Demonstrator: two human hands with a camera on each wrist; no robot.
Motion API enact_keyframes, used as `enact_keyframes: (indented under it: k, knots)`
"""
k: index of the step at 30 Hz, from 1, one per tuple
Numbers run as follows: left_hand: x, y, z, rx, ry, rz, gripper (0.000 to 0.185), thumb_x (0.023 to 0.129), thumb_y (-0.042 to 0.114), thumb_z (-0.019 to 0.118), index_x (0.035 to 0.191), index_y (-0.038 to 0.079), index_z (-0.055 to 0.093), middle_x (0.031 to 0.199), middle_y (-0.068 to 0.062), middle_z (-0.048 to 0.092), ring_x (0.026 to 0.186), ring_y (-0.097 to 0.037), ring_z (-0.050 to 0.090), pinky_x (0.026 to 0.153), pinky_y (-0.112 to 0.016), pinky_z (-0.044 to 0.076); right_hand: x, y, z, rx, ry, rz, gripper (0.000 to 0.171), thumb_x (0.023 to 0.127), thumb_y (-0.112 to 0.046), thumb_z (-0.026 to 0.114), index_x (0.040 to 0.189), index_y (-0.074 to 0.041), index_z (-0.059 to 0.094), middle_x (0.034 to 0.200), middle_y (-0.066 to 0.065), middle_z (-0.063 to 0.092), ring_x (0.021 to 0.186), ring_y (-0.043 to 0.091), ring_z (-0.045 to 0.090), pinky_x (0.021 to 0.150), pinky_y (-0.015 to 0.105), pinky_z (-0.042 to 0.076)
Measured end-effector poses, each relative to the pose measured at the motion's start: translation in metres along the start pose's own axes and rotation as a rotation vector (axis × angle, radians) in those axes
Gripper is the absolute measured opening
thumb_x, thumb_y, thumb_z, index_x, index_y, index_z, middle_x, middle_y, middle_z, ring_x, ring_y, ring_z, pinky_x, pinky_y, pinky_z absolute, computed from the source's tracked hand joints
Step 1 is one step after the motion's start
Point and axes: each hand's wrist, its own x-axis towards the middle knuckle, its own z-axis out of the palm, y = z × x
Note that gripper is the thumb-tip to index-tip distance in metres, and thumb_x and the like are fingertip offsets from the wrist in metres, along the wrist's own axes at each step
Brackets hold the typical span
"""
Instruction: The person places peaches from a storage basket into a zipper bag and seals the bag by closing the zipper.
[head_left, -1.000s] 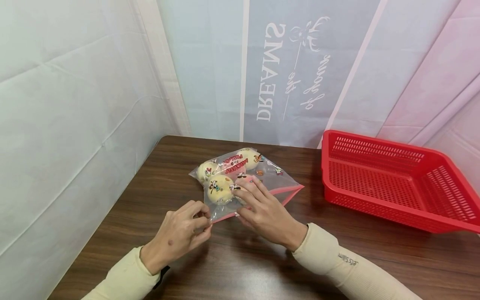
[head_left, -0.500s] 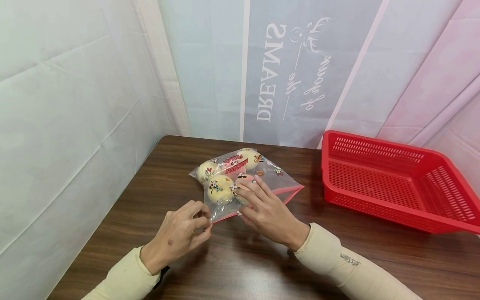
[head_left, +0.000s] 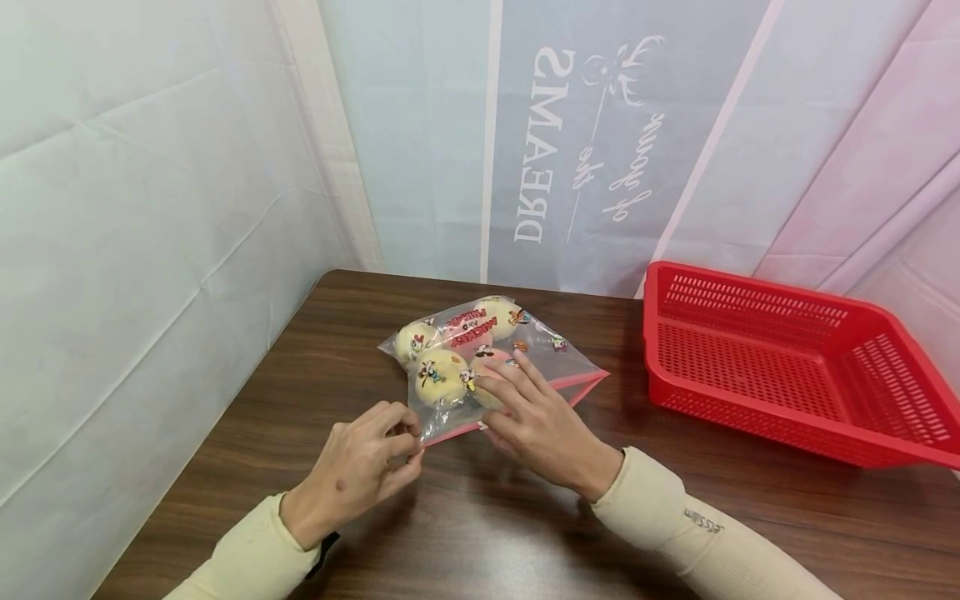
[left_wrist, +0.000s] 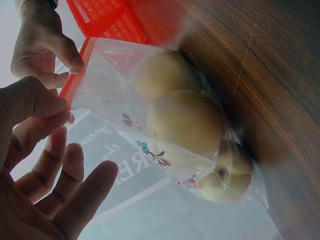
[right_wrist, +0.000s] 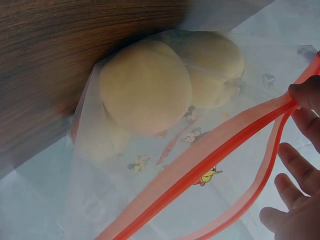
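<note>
A clear zip bag (head_left: 536, 346) with cartoon prints and a red zip strip (right_wrist: 220, 142) lies on the table. Inside are several round yellow and pinkish fruits (left_wrist: 185, 122); their exact kind is uncertain. At the zip's near-left end, my left hand (head_left: 360, 462) pinches the corner with thumb and index finger, the other fingers spread apart. My right hand (head_left: 543, 429) pinches the zip farther right, at a small whitish piece (head_left: 482, 426), its other fingers extended over the bag. Left of that pinch the zip looks like one line; to its right the two strips gape apart.
A red perforated plastic basket (head_left: 757, 421) stands to the right on the dark wooden table (head_left: 300, 400). A printed cloth backdrop (head_left: 420, 150) hangs behind the table, and pale cloth (head_left: 150, 233) covers the left side.
My right hand has slid slightly rightward along the zip, and the small whitish piece has moved with it. My left hand stays at the corner; the fruits have hardly moved.
</note>
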Motion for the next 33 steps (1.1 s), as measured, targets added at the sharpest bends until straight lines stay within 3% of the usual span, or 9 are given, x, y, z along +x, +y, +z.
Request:
enact_keyframes:
  k: [20,33]
  knots:
    - [-0.0017,0.0026,0.0012,-0.008,-0.016,-0.024,0.016,0.068,0.002,0.075,0.066,0.015,0.067,0.09,0.006,0.058,0.076,-0.007,0.055,0.047,-0.01,0.048,-0.0071,0.0047,-0.0024,0.021,-0.027,0.031,0.026,0.072,-0.02,0.089,0.091,-0.008,0.077,0.13,0.018,0.059,0.132,0.037,0.048,0.113,0.06,0.039]
    - [-0.0042,0.0036,0.0029,-0.002,-0.013,-0.036,0.015,0.068,0.003,0.076,0.066,0.016,0.068,0.09,0.007,0.059,0.076,-0.007,0.055,0.047,-0.01,0.047,-0.0102,0.0074,-0.0026,0.011,-0.044,0.035,0.031,0.071,-0.022,0.09,0.096,-0.009,0.078,0.124,0.016,0.061,0.13,0.037,0.048,0.112,0.059,0.04]
